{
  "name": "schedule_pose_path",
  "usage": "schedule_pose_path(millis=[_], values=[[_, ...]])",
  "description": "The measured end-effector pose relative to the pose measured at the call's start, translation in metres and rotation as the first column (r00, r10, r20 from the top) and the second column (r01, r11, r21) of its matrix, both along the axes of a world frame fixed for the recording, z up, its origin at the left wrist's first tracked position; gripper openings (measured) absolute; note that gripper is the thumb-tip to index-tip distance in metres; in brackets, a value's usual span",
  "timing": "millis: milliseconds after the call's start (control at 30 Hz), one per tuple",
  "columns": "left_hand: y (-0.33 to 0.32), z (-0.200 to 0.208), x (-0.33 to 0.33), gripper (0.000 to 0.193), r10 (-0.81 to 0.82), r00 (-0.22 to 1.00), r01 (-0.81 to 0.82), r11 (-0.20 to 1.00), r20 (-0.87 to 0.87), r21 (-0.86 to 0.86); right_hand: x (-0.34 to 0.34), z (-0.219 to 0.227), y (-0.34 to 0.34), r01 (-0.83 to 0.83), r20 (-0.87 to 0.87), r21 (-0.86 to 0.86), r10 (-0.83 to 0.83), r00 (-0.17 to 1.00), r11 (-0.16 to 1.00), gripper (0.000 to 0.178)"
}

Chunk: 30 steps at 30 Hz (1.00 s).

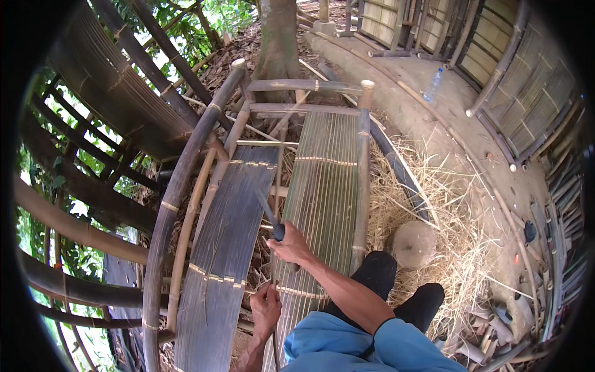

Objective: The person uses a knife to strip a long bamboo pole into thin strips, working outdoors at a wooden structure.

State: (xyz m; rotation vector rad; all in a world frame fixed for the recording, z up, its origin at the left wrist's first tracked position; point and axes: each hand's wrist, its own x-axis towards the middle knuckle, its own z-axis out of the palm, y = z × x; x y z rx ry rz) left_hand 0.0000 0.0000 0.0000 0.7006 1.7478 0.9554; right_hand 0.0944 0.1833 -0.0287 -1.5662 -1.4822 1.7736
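My right hand (292,245) is closed round the handle of a long-bladed knife (268,209), and the blade points up and to the left, away from me. Below it, my left hand (265,307) has its fingers pinched on a thin dark strip (275,347) that runs down toward my lap. Both hands are over the gap between two slatted bamboo panels. The left one is a dark grey panel (220,229); the right one is a greenish panel (322,198). Pale joints cross both panels in bands.
A thick bamboo rail (166,229) borders the panels on the left, and a bamboo post (362,180) on the right. Dry shavings (458,235) surround a round wooden block (414,245). Beyond are a tree trunk (279,49), a plastic bottle (432,85) and bamboo piles (564,248).
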Motion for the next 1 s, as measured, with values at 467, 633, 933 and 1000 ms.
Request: schedule_pose_path(millis=[467,633,933,1000], values=[[0.015,-0.006,-0.020,0.028,-0.106,0.975,0.113,0.993,-0.196,0.025,-0.001,-0.017,0.010,0.115,-0.049,0.201,-0.107,0.993,0.973,0.039],[0.027,-0.016,-0.026,0.027,-0.111,0.977,0.120,0.992,-0.185,0.037,-0.004,-0.022,0.027,0.134,-0.110,0.158,-0.118,0.987,0.978,0.038],[0.037,-0.015,-0.023,0.026,-0.104,0.986,0.108,0.994,-0.129,0.024,-0.001,-0.035,0.035,0.137,-0.143,0.106,-0.121,0.982,0.985,0.040],[0.040,-0.013,-0.022,0.026,-0.093,0.987,0.095,0.995,-0.128,0.012,-0.001,-0.036,0.037,0.153,-0.150,0.096,-0.138,0.979,0.984,0.039]])
